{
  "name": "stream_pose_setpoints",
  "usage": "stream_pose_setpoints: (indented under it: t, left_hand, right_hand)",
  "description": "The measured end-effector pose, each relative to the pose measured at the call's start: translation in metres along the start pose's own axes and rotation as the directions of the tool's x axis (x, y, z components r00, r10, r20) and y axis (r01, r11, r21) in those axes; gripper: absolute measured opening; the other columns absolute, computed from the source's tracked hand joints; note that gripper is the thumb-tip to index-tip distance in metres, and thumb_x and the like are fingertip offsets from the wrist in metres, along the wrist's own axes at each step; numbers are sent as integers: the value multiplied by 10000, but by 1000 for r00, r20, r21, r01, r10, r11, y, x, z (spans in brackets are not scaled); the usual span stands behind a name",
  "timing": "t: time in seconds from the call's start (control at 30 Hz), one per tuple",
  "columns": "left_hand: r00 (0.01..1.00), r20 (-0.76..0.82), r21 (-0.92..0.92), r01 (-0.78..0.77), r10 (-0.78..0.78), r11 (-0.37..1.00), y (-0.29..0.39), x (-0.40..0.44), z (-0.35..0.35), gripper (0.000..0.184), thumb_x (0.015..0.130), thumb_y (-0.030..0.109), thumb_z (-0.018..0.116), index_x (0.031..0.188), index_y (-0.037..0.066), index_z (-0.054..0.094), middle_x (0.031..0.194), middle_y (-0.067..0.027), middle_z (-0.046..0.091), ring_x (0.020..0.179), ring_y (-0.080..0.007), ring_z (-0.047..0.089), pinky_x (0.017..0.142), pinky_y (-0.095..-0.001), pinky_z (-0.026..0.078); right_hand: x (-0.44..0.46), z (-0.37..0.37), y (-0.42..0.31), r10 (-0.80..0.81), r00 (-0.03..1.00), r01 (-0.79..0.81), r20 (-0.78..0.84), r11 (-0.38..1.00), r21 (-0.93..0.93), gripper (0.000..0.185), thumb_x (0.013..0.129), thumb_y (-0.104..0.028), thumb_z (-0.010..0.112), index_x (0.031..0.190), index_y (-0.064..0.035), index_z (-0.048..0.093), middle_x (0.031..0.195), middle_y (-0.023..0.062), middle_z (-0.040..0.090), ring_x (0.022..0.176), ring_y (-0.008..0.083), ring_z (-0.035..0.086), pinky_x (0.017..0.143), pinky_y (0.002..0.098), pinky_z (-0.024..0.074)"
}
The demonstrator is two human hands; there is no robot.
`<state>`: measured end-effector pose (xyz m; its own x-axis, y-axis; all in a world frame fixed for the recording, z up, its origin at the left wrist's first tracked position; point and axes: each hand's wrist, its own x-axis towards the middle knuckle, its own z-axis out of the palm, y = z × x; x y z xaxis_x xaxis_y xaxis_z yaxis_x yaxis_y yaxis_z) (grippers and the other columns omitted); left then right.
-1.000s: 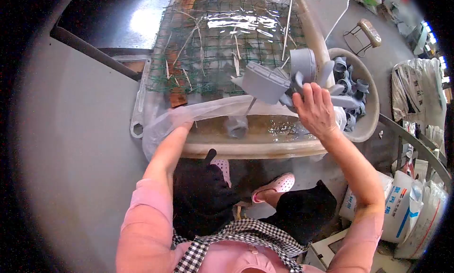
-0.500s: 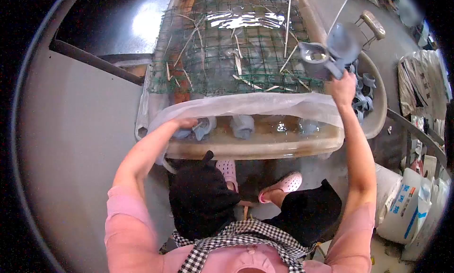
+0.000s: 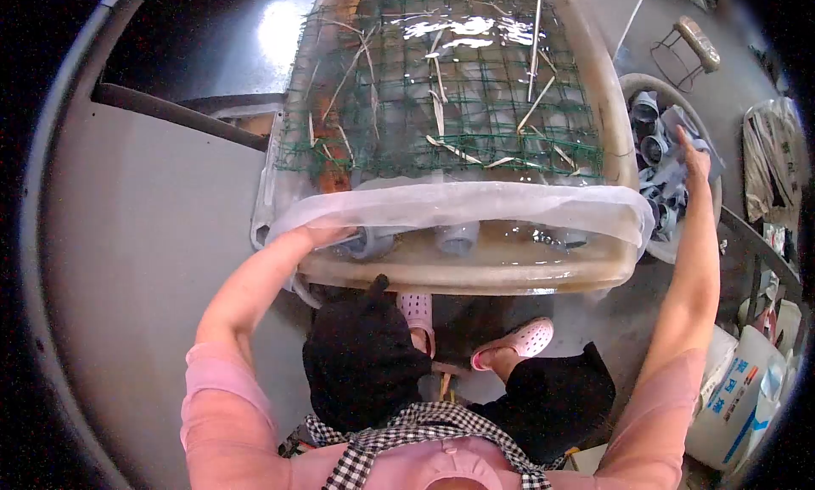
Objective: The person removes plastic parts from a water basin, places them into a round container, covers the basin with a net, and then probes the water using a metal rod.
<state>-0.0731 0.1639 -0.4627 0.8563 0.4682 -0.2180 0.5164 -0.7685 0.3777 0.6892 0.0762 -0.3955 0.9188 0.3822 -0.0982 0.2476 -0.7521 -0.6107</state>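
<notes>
Grey plastic parts [image 3: 652, 149] crowd the round basin [image 3: 665, 254] beside the long tub [image 3: 475, 278], and the right arm's reaching out nearly straight to them! Right hand [image 3: 696, 162] on the pile, a finger extended; its grip, can't tell. Left arm's bent at the elbow, left hand [image 3: 327, 235] dipping by the white cloth [image 3: 475, 203] at a grey piece [image 3: 369, 243], fingers partly hidden, opening unclear.

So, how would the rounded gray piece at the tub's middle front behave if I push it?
The gray piece looks like molded plastic, so it is probably stiff. Its rounded side may let it roll, and the water around it could make it slippery.
</notes>
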Motion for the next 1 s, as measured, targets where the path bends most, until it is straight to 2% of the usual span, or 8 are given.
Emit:
stream_pose_setpoints:
  t: [0.07,0.13,0.23,0.3,0.4,0.5,0.87,1.0]
  left_hand:
    - [977,146,-4,158,-155,987,30,14,-30,276,813,239,562,1041,84,564,987,-161,586,910,-347,545,775,-426,436]
    - [933,174,12,317,-314,948,28,23,-24,320,818,244,563,1098,92,544,1040,-178,571,967,-352,529,827,-395,423]
    - [893,273,-272,428,-358,862,40,25,-22,359,815,180,548,1151,65,498,1100,-202,543,1041,-353,495,903,-372,376]
    - [832,380,-300,524,-404,797,47,28,-22,375,812,157,541,1165,46,480,1114,-216,533,1069,-357,483,927,-376,360]
    - [955,218,-273,259,-202,927,56,31,-22,382,802,130,531,1154,-2,463,1093,-251,528,1063,-377,491,913,-408,374]
    - [950,166,-221,296,-263,929,74,31,-30,371,801,116,526,1138,-19,453,1041,-273,533,988,-418,514,846,-439,415]
    - [965,-176,-388,112,-193,915,96,49,-25,331,826,146,547,1109,-18,495,1020,-247,564,970,-378,548,847,-407,426]
    - [962,-158,-466,125,-222,876,118,64,-40,236,806,171,588,964,12,516,920,-212,581,889,-390,554,756,-424,437]
  right_hand:
    - [-41,9,-24,-325,892,125,-315,846,-518,906,590,-604,719,1195,33,498,1150,205,558,1007,324,556,874,403,422]
    - [-97,12,-46,-735,677,677,-45,646,-353,411,791,-328,622,1068,-25,598,1096,196,583,987,326,561,855,393,435]
    - [-239,43,-73,-600,212,744,771,611,271,205,799,-208,616,943,-68,658,806,115,663,782,181,621,747,339,476]
    - [-331,65,-80,-389,54,771,920,602,209,372,805,-325,616,993,-5,634,874,182,648,868,306,626,799,388,480]
    - [-368,183,-13,-816,318,929,482,369,11,654,689,-374,724,1154,27,499,1035,210,600,907,298,594,814,386,452]
    - [-359,193,-41,-465,406,712,787,701,46,660,669,-367,735,1148,25,507,1040,211,598,951,293,578,833,384,440]
    - [-381,101,-99,-319,87,111,944,944,309,600,692,-156,692,1211,29,455,1090,140,552,960,182,523,824,330,421]
    - [-372,77,-96,-582,-82,454,809,701,550,641,658,-86,667,1241,6,415,1067,111,536,938,158,498,824,294,405]
